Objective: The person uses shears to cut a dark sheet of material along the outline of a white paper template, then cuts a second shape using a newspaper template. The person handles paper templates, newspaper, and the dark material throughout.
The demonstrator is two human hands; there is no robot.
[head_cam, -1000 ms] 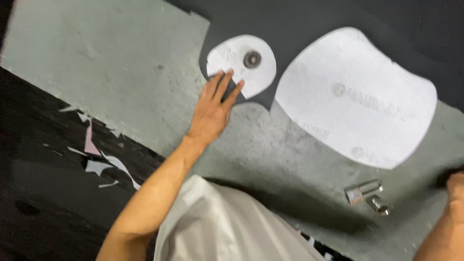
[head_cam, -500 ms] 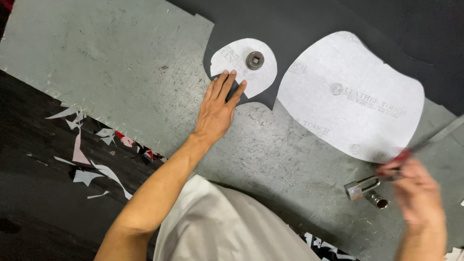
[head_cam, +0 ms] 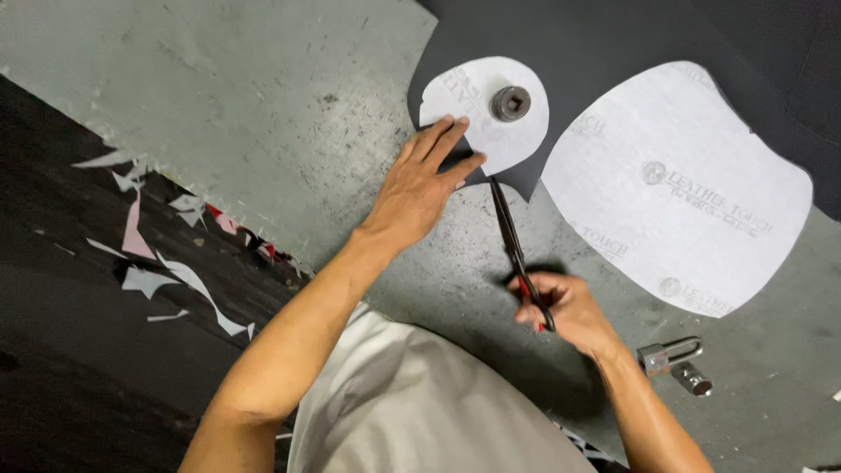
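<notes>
Change since earlier frames: right hand has come in from the frame's right edge and now grips the long dark-bladed scissors with red handles; left hand stays at the lower left edge of the small template.
Left hand: palm down, fingers extended and close together, holding nothing. Fingertips press on the small white rounded paper template and on the black sheet beneath it.
Right hand: fingers closed around the red handles. Hand rests over the grey table, below and right of the left hand.
Scissors: blades nearly together, pointing up and slightly left. Tip lies at the lower edge of the black sheet material, just below the small template and just right of the left hand's fingertips.
Small template: lies on the black sheet, held down by the round dark metal weight on its upper right part.
Large template: large white rounded paper pattern with faint grey print, right of the small one, apart from it, lying partly on the black sheet and partly on the table.
Table: scuffed grey-green metal-look work surface.
Other items on table: silver padlock with a small metal cylinder just beside it, right of the right forearm.
Floor: dark, left of the table, strewn with white and pink offcut scraps.
Clothing: light grey garment at bottom centre.
</notes>
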